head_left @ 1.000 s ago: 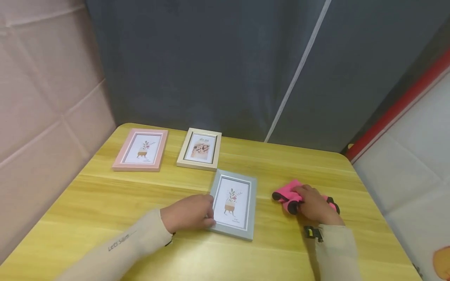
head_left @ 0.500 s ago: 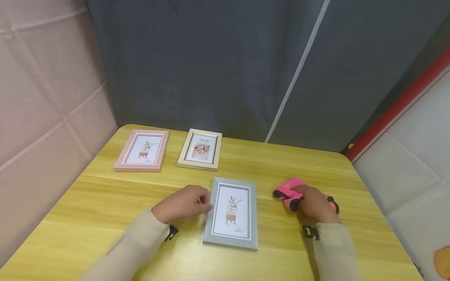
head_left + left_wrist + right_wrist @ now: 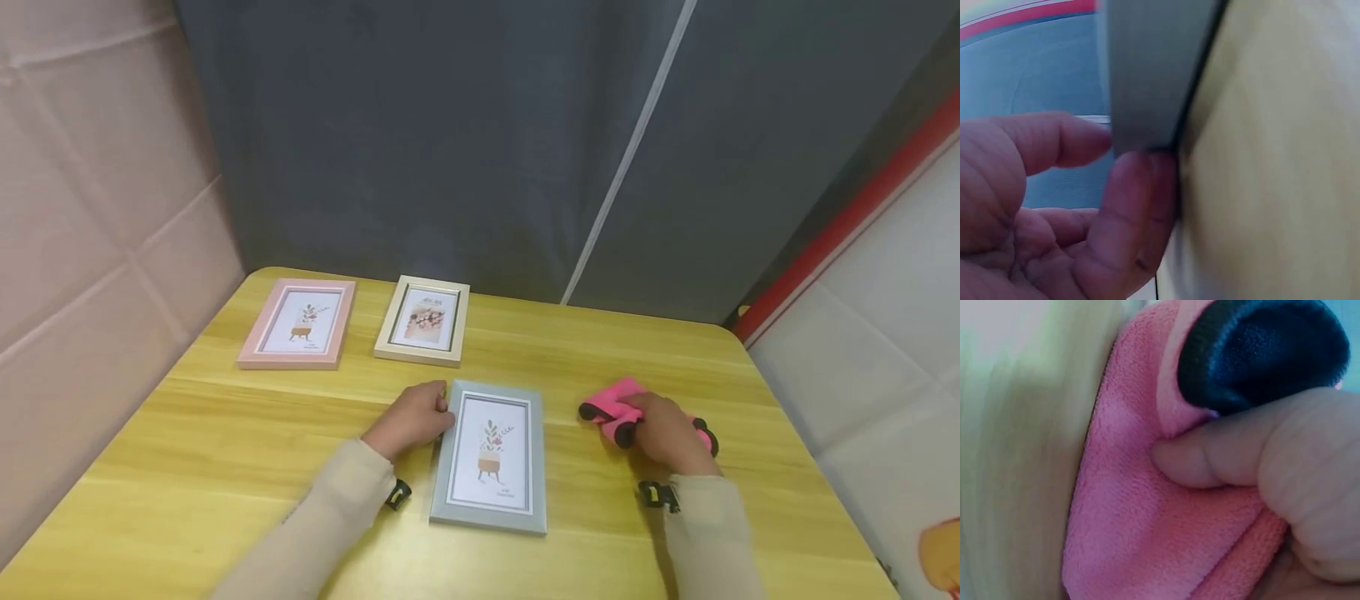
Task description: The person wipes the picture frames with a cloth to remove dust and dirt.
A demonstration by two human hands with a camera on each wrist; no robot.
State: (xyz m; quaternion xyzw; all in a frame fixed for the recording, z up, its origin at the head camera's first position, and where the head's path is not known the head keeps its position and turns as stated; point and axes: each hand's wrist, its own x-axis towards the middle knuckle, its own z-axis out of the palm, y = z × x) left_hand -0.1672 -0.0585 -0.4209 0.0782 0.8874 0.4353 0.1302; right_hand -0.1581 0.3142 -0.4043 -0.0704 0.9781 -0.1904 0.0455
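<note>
In the head view a grey-blue picture frame (image 3: 535, 467) lies face up on the table, with a potted-plant print inside. My left hand (image 3: 411, 418) is at its upper left edge, thumb at the face side and fingers curled against the side, pinching it. In the left wrist view, the frame's side (image 3: 1154, 75) meets those fingertips (image 3: 1130, 172). On the right, my right hand (image 3: 670, 433) grips a bunched pink cloth (image 3: 618, 400) with black trim. The right wrist view shows the thumb (image 3: 1191, 459) pressed into the fluffy fabric beside a black rolled edge.
A pink picture frame (image 3: 347, 325) and a cream-gold picture frame (image 3: 459, 329) lie face up along the back left of the yellow wood-grain table (image 3: 600, 542). A dark grey curtain (image 3: 420, 133) stands behind the table's back edge, with a pale wall covering (image 3: 82, 217) at left.
The grey-blue frame has shifted slightly toward me and turned a little. My left hand left its lower left edge and moved up to the upper left. The right hand stays on the cloth.
</note>
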